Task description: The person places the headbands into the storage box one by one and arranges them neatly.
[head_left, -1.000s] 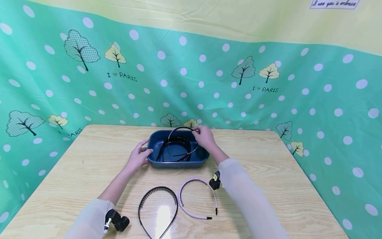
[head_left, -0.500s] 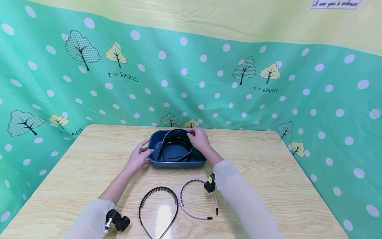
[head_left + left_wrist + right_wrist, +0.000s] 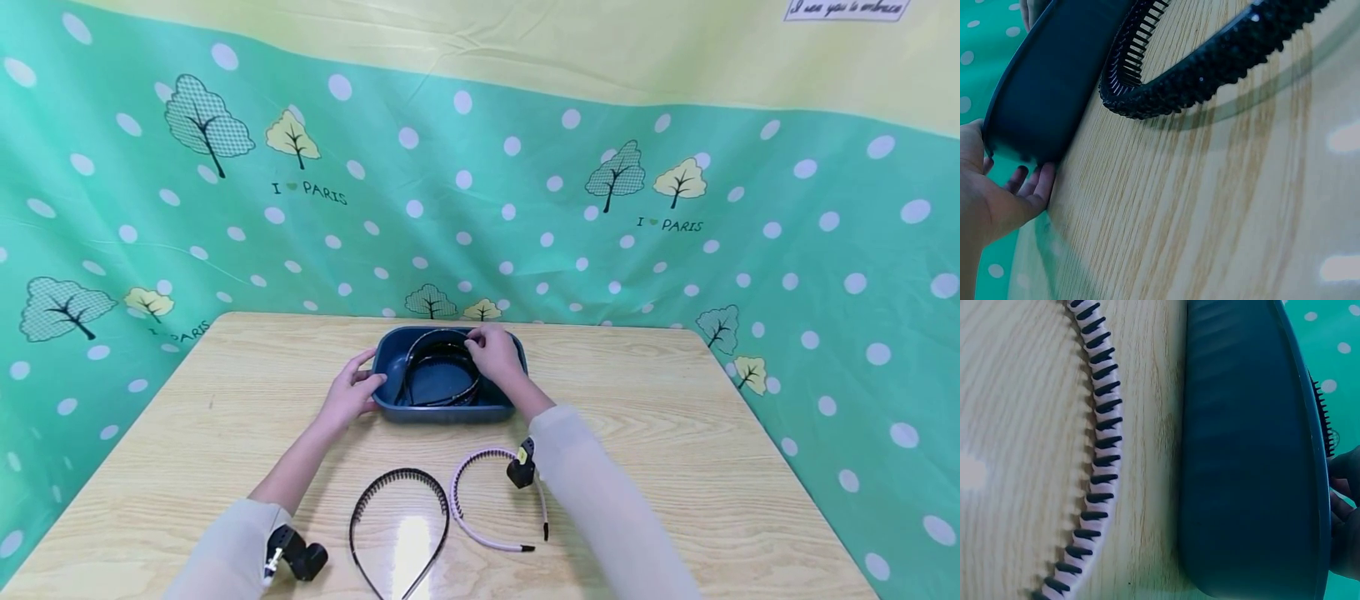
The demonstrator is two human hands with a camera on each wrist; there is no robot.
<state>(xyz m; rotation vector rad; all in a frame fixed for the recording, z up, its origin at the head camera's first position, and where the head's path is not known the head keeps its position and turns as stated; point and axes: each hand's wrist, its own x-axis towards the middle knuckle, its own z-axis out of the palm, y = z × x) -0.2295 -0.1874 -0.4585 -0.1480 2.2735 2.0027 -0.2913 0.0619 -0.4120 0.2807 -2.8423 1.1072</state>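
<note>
Curtain: green and yellow printed cloth fills the head view's upper half and both sides.
Table: the wood-grain table spreads across the lower half of the frame.
Bin: the dark blue bin sits at the centre, near the table's back edge.
Black headband: a beaded, toothed black headband lies on the table at the bottom centre.
Lilac headband: the lilac headband with dark teeth lies just right of it, between bin and lower edge, partly behind the right wrist's camera.
Held headband: a thin dark headband stands arched inside the bin, its right side at the right fingertips.
Nested headbands: more dark headbands overlap it in the bin; their number cannot be told.
Left hand: the left hand grips the bin's left end, thumb over the rim, fingers against the outer wall.
Right hand: the right hand, over the bin's back right, appears to pinch the held headband, thumb and fingers together.
Risk: the held headband could hook its teeth or tips on the nested ones and drag or spring them up; a loosened left grip could let the bin slide.
Change: against one second ago, the right hand is further left and lower, and the held headband's arch no longer tops the back rim; the left hand and both table headbands look unmoved.
</note>
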